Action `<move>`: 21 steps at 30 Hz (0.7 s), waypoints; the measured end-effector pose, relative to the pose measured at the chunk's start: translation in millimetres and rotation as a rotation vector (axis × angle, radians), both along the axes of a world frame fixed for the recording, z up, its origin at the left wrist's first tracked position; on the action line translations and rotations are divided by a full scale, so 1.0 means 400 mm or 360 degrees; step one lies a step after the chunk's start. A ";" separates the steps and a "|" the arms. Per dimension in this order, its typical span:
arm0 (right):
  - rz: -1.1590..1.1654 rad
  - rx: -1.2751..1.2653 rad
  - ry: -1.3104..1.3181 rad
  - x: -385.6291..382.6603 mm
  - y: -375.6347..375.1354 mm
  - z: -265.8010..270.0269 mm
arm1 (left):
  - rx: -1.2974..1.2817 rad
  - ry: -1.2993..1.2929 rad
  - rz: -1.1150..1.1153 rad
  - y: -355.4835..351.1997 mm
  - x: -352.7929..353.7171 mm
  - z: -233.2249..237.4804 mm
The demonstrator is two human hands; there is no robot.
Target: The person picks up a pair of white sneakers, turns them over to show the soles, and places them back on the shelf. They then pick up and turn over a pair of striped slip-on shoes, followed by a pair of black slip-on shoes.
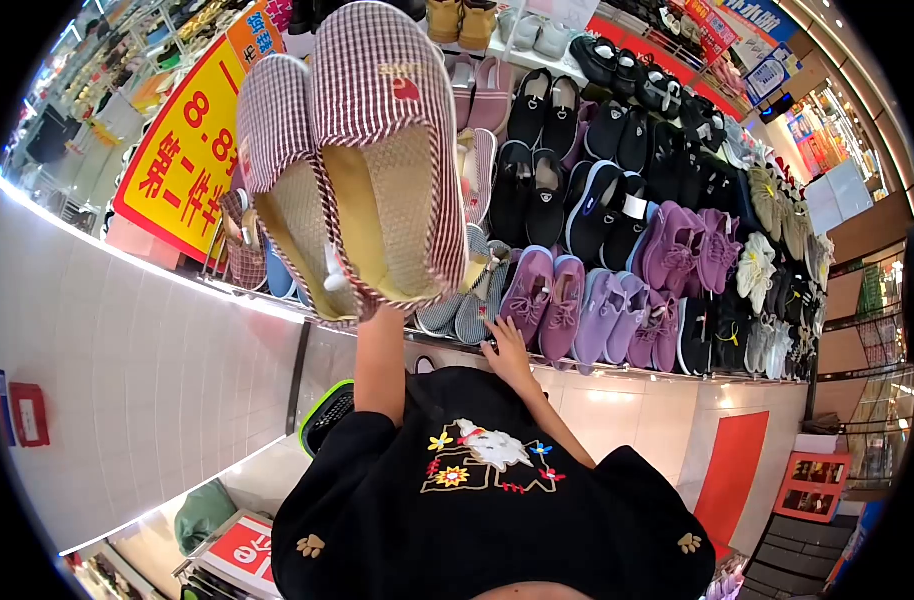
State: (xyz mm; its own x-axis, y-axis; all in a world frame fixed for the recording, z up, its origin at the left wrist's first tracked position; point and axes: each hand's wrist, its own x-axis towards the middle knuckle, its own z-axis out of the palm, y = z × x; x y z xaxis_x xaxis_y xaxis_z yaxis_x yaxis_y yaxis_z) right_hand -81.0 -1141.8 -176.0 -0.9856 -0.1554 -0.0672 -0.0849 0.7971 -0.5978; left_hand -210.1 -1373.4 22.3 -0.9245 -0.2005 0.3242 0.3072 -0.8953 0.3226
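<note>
A pair of red-and-white checked slippers (382,150) is held up close to the camera, soles down and openings towards me. My left forearm (380,365) rises behind their heels; the slippers hide the hand that holds them. My right hand (510,355) rests at the front edge of the shoe display, fingers spread and holding nothing. Its fingertips are beside grey checked slippers (474,312). Purple lace-up shoes (530,300) stand just beyond this hand.
Rows of black shoes (545,195) and other footwear fill the display. A yellow price sign (182,160) stands at the left. Below the display edge is a green-rimmed basket (327,412). Red-framed boxes (813,487) are at the lower right.
</note>
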 end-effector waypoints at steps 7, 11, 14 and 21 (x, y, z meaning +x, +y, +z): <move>-0.0027 0.0011 0.0011 0.006 -0.002 0.001 | 0.0289 0.0535 -0.0127 -0.042 -0.021 0.025; -0.0050 0.0011 0.0004 0.006 -0.004 -0.001 | -0.0195 -0.0226 0.0651 0.000 0.001 0.073; -0.0037 -0.0003 0.0005 0.004 0.001 -0.006 | -0.0344 -0.0240 0.1082 0.024 0.015 0.160; -0.0039 0.0009 -0.0065 -0.005 0.002 -0.003 | -0.0405 -0.0412 0.1409 0.008 -0.002 0.209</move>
State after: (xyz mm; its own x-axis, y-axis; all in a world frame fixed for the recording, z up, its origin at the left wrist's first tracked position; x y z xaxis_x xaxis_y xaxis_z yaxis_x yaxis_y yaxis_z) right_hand -82.9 -1141.1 -177.3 -0.9855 -0.1307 -0.1081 -0.0410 0.8022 -0.5957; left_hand -211.0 -1370.1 106.1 -0.5203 -0.8131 0.2612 0.7310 -0.2658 0.6285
